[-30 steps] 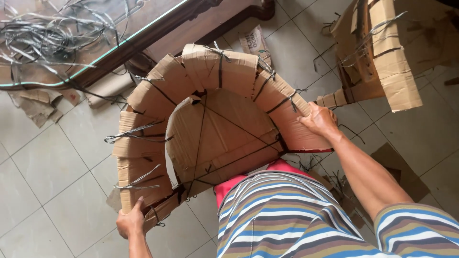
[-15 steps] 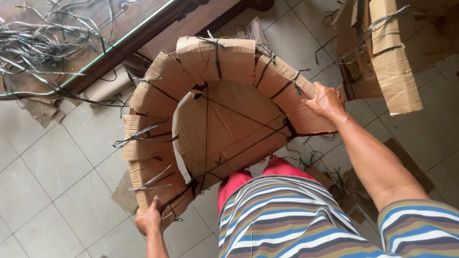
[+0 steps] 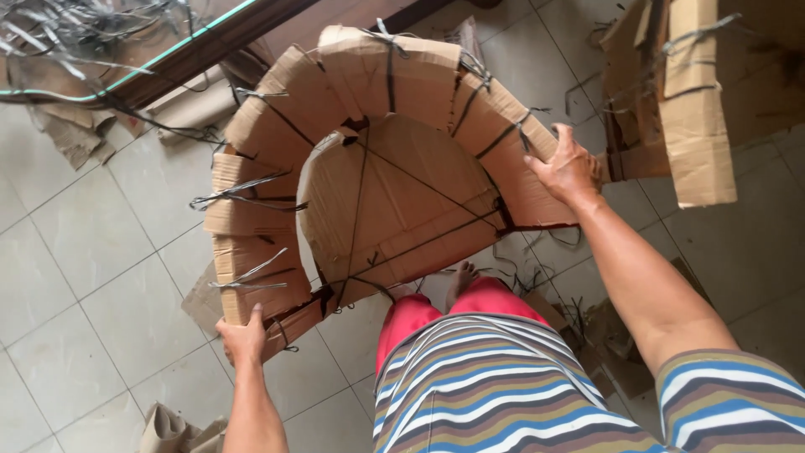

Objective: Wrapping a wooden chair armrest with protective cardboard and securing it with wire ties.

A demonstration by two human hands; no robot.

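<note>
Bright, even daylight, soft shadows, sharp focus, slight wide-angle edge distortion.

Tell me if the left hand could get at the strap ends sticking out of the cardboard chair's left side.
Probably yes. The left hand grips the chair at its lower corner, and the loose strap ends stick out just above it with nothing between; it would have to let go first.

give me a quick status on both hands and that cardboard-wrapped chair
Left hand and right hand each grip an end of the chair. Loose strapping scraps litter the floor at its base.
</note>
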